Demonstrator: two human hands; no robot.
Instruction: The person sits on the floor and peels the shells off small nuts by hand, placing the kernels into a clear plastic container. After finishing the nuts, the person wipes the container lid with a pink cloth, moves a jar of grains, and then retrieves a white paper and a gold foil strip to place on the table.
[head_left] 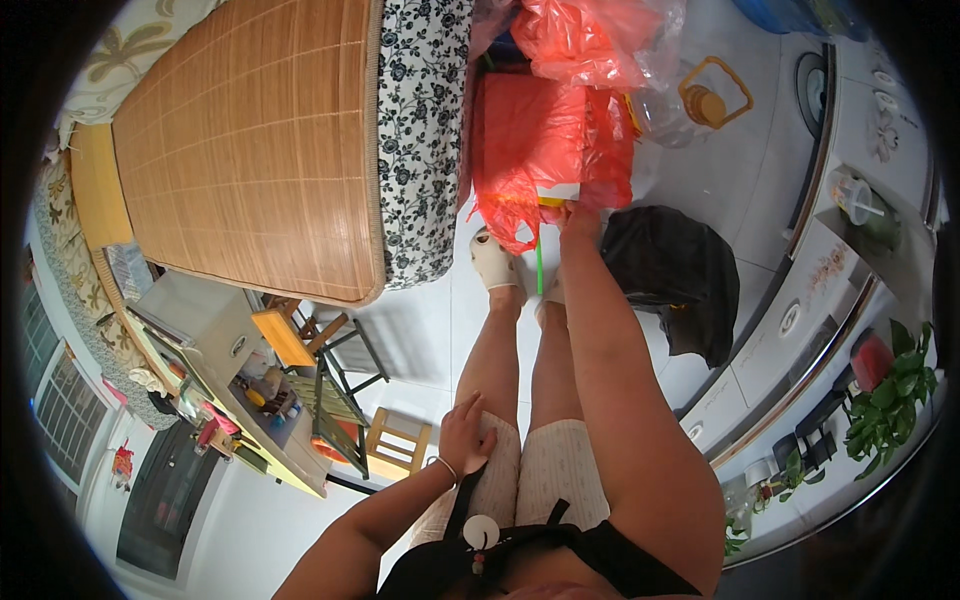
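My right hand (pixel 577 218) reaches down in front of me to the near edge of a red plastic bag (pixel 530 125). Its fingers are bent in at the bag's edge, partly hidden, and seem closed on the plastic. Beside them a white and yellow item (pixel 556 195) peeks out of the bag; its kind is unclear. A thin green strip (pixel 540 268) hangs below the bag's edge. On my left thigh rests my left hand (pixel 464 438), fingers loosely spread and holding nothing.
A bed with a bamboo mat (pixel 250 150) stands to the left of the bag. Right of my arm lies a black bag (pixel 675 275) on the floor. Farther off is an oil jug with a yellow handle (pixel 708 104). White cabinets (pixel 780 330) line the right; wooden chairs (pixel 397 443) stand left.
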